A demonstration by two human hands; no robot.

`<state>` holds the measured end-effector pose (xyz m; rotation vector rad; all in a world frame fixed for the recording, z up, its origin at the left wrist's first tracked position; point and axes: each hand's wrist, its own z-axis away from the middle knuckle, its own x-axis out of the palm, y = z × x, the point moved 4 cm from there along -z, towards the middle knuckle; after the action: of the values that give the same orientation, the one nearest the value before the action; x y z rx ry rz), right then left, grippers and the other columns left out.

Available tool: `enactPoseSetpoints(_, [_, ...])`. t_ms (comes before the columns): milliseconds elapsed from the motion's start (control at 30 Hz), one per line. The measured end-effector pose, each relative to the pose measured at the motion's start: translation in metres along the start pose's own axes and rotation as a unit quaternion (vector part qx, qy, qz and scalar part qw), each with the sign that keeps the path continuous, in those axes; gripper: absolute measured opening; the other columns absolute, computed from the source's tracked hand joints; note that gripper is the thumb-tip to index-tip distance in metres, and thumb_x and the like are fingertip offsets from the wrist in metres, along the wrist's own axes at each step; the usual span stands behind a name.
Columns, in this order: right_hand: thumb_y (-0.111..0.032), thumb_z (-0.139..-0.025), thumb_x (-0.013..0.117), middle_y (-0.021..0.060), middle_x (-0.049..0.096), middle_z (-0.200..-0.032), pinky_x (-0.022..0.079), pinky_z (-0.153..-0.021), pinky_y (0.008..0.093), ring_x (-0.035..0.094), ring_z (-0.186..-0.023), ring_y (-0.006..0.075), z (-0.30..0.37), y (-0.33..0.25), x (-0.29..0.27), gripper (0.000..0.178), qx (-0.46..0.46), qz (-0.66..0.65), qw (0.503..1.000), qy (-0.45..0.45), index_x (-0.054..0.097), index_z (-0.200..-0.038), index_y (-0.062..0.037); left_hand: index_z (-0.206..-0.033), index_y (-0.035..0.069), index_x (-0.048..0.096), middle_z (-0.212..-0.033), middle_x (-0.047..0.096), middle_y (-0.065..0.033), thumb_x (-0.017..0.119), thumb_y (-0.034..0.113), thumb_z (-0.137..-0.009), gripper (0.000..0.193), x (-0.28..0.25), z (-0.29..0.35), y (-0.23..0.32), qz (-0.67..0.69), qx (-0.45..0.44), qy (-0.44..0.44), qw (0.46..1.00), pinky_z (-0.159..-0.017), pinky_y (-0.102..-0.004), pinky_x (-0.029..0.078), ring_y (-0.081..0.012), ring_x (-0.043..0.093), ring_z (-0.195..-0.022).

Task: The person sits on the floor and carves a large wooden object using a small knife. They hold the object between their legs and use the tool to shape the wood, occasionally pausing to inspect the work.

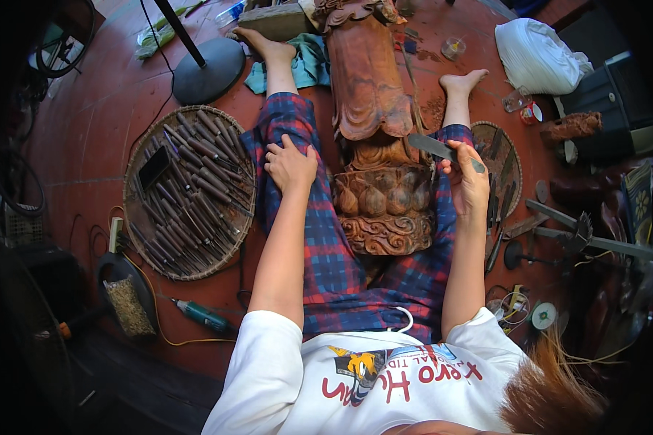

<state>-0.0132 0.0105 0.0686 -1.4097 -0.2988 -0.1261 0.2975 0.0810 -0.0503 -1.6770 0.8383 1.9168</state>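
Note:
My left hand (292,164) lies on my plaid-trousered left thigh, fingers loosely spread and holding nothing. In my right hand (468,177) is a flat, dark grey piece (432,146) that looks like a sharpening stone, gripped between thumb and fingers. Its rounded end points left, towards a carved reddish-brown wooden column (366,80) lying between my legs. Lotus-like petals and scrollwork cover the column's near end (383,210). At my left, a round woven tray (132,206) bears many wooden-handled carving tools (196,199) and a dark phone (154,167).
Another woven tray (511,145) with dark tools lies beside my right leg. A round black stand base (209,71) is at far left, a white sack (540,56) at far right. Near left are a green power tool (199,316) and an orange cord (168,339).

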Motion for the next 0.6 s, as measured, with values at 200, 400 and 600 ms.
enactPoseSetpoints(200, [-0.018,-0.092,0.068,0.0052,0.066,-0.081,0.052,-0.063,0.0195,0.065,-0.071,0.0107,0.004,0.016,-0.018,0.027,0.038,-0.063,0.997,-0.031,0.064,-0.111,0.0016,-0.127,0.006,0.046,-0.129,0.051,-0.0282,0.061,0.051,-0.086,0.064,0.000,-0.001,0.001,-0.011,-0.002,-0.011,1.000,-0.086,-0.0470,0.049,-0.0383,0.058,-0.110])
enactPoseSetpoints(400, [-0.026,-0.098,0.060,0.0068,0.066,-0.086,0.055,-0.064,0.0209,0.066,-0.073,0.0125,0.010,0.020,-0.017,0.032,0.052,-0.127,0.990,-0.022,0.062,-0.114,0.0015,-0.126,0.005,0.046,-0.118,0.055,-0.0247,0.061,0.052,-0.085,0.063,0.001,0.001,0.001,-0.020,0.005,0.015,1.000,-0.084,-0.0483,0.050,-0.0389,0.060,-0.106])
enactPoseSetpoints(600, [-0.017,-0.096,0.062,0.0073,0.066,-0.091,0.057,-0.067,0.0226,0.067,-0.078,0.0138,0.016,0.040,-0.032,0.024,0.055,-0.122,0.991,-0.012,0.061,-0.112,0.0007,-0.124,0.005,0.047,-0.113,0.057,-0.0228,0.062,0.051,-0.085,0.063,0.004,0.001,0.002,-0.025,0.011,0.033,0.999,-0.083,-0.0490,0.050,-0.0394,0.060,-0.103])
